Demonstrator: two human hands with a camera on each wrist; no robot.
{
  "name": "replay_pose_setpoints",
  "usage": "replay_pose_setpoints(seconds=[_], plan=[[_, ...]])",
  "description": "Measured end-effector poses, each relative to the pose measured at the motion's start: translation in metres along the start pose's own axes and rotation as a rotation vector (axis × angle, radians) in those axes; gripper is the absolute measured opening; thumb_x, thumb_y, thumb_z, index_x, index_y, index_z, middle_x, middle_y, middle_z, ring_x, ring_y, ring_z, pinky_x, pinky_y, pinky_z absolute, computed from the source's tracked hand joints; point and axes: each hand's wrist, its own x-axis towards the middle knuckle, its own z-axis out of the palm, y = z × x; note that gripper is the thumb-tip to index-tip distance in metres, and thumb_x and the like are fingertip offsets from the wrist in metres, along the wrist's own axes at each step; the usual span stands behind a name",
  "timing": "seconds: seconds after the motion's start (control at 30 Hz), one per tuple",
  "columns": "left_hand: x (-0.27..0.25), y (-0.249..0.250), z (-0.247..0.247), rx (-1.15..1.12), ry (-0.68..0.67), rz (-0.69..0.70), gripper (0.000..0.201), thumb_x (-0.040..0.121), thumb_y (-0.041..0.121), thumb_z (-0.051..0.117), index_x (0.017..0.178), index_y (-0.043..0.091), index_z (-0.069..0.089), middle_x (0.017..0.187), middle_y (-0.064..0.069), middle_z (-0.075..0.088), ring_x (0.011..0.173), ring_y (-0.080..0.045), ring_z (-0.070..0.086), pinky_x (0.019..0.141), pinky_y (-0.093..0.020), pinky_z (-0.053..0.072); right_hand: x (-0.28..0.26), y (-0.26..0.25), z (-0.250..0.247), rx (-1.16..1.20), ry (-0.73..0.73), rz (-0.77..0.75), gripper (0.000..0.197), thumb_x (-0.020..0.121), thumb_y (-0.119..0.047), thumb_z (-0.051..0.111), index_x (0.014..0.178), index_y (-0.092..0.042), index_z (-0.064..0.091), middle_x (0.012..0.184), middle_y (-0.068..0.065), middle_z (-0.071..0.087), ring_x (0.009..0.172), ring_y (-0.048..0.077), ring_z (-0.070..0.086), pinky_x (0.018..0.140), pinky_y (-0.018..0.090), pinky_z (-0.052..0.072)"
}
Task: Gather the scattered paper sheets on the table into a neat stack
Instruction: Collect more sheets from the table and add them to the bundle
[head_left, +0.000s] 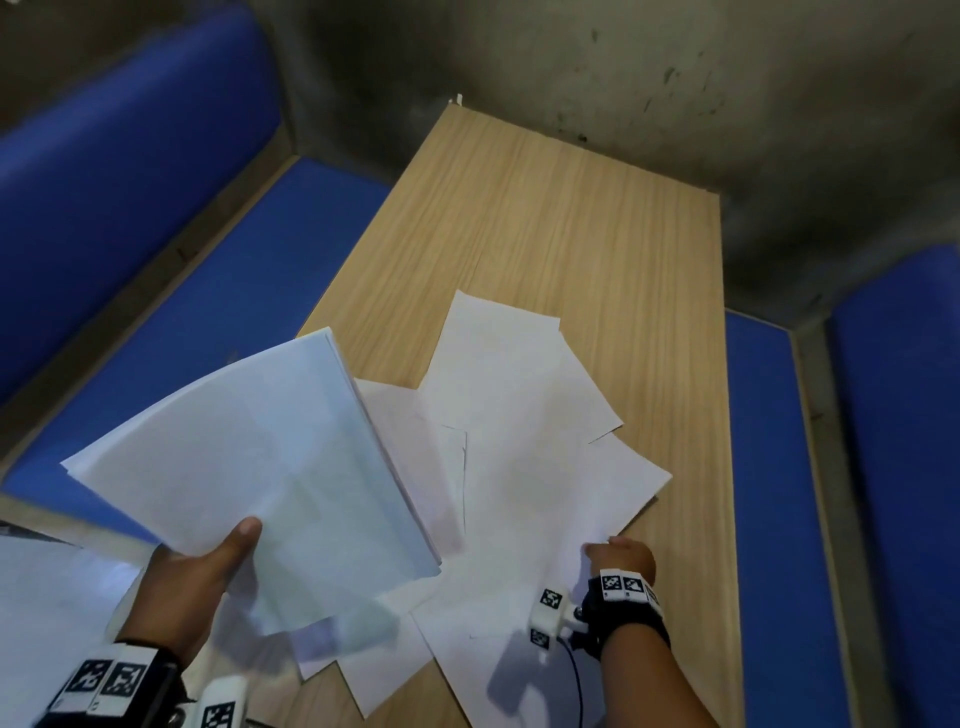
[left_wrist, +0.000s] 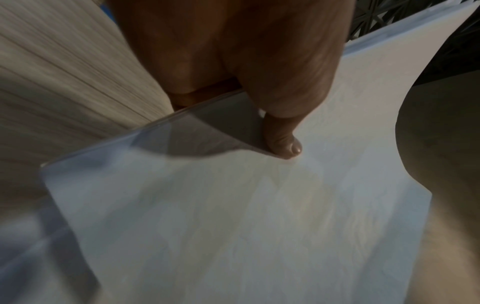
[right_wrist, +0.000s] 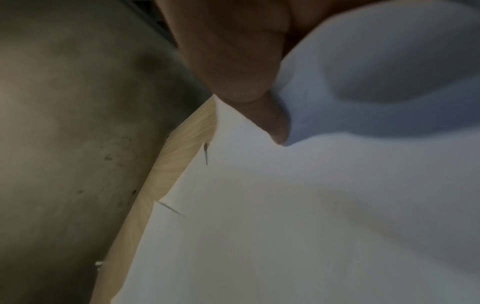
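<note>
Holding stack (head_left: 270, 467), left hand (head_left: 192, 582); right hand (head_left: 623, 558) pinching sheet (head_left: 545, 493).

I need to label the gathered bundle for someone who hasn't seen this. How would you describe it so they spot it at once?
Start at the wooden table; loose sheets lie fanned flat over its near end. The gathered stack is to their left, gripped by the left hand. Unlike them, it is lifted, curved and several sheets thick.

The left hand (head_left: 195, 577) grips a raised bundle of white paper sheets (head_left: 260, 467), thumb on top. The right hand (head_left: 623, 558) pinches one of the loose white sheets (head_left: 519, 467) fanned across the light wooden table (head_left: 545, 218).
</note>
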Motion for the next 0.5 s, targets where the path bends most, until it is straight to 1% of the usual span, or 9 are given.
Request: replay_pose_setpoints(seconds=[0.03,0.07,0.13,0.17,0.23,0.3,0.37,0.43,0.5], plan=[[-0.001,0.000,0.001,-0.005,-0.010,0.006,0.042,0.086,0.023,0.074,0.123,0.006,0.064,0.113,-0.011,0.069,0.108,-0.031,0.063,0.100,-0.053,0.047,0.003,0.003,0.001,0.065,0.029,0.026,0.031,0.079,-0.011,0.074,0.108,-0.001,0.067,0.094,0.015,0.065,0.077,0.023,0.058,0.057,0.020,0.046],[-0.002,0.000,0.001,-0.006,-0.020,0.012,0.038,0.086,0.022,0.073,0.120,0.008,0.065,0.113,-0.010,0.070,0.108,-0.030,0.063,0.101,-0.052,0.046,0.002,0.002,0.001,0.090,0.022,0.044,0.032,0.076,-0.009,0.076,0.104,0.005,0.067,0.088,0.013,0.065,0.076,0.025,0.061,0.063,0.023,0.047],[-0.005,0.002,0.002,-0.008,-0.027,0.020,0.033,0.087,0.020,0.073,0.118,0.013,0.064,0.111,-0.009,0.069,0.107,-0.028,0.063,0.102,-0.051,0.045,-0.006,-0.002,-0.002,0.100,-0.029,0.023,0.033,0.077,-0.008,0.076,0.099,0.013,0.064,0.089,0.010,0.065,0.089,0.031,0.066,0.076,0.031,0.049],[-0.007,0.002,0.002,-0.012,-0.030,0.025,0.031,0.087,0.018,0.072,0.117,0.014,0.064,0.110,-0.009,0.069,0.106,-0.027,0.063,0.102,-0.049,0.045,-0.013,-0.003,-0.005,0.060,-0.046,-0.009,0.032,0.081,-0.010,0.074,0.100,0.012,0.061,0.093,0.010,0.063,0.096,0.033,0.064,0.080,0.033,0.048],[-0.009,0.001,0.002,-0.012,-0.036,0.023,0.030,0.087,0.018,0.072,0.116,0.014,0.064,0.110,-0.009,0.069,0.106,-0.027,0.062,0.101,-0.047,0.044,-0.018,0.000,-0.010,-0.013,-0.074,-0.078,0.031,0.086,-0.012,0.071,0.107,0.008,0.063,0.099,0.014,0.065,0.093,0.030,0.060,0.081,0.032,0.045],[-0.011,-0.002,0.001,-0.013,-0.036,0.011,0.035,0.086,0.019,0.073,0.119,0.012,0.064,0.112,-0.009,0.069,0.107,-0.029,0.063,0.101,-0.050,0.045,-0.023,0.010,-0.018,-0.079,-0.102,-0.153,0.024,0.084,-0.013,0.072,0.101,0.003,0.065,0.095,0.013,0.066,0.087,0.026,0.059,0.080,0.031,0.045],[-0.013,-0.004,0.000,-0.004,-0.028,0.007,0.038,0.087,0.018,0.073,0.123,0.008,0.063,0.112,-0.011,0.068,0.107,-0.029,0.062,0.100,-0.049,0.046,-0.025,0.025,-0.023,-0.106,-0.151,-0.196,0.024,0.079,-0.012,0.078,0.099,-0.002,0.067,0.092,0.009,0.066,0.094,0.028,0.065,0.084,0.032,0.047],[-0.015,-0.004,0.000,-0.008,-0.025,-0.001,0.040,0.088,0.017,0.072,0.124,0.004,0.062,0.112,-0.012,0.067,0.106,-0.029,0.061,0.098,-0.045,0.045,-0.033,0.036,-0.025,-0.146,-0.199,-0.214,0.034,0.075,-0.008,0.081,0.106,-0.005,0.067,0.101,0.008,0.069,0.104,0.030,0.065,0.089,0.032,0.048],[-0.017,-0.004,0.000,-0.004,-0.036,-0.009,0.042,0.087,0.019,0.072,0.125,0.004,0.062,0.113,-0.012,0.067,0.107,-0.030,0.061,0.098,-0.045,0.045,-0.036,0.049,-0.021,-0.244,-0.181,-0.192,0.054,0.074,-0.010,0.083,0.121,0.001,0.060,0.120,0.013,0.064,0.116,0.032,0.059,0.101,0.036,0.045]])
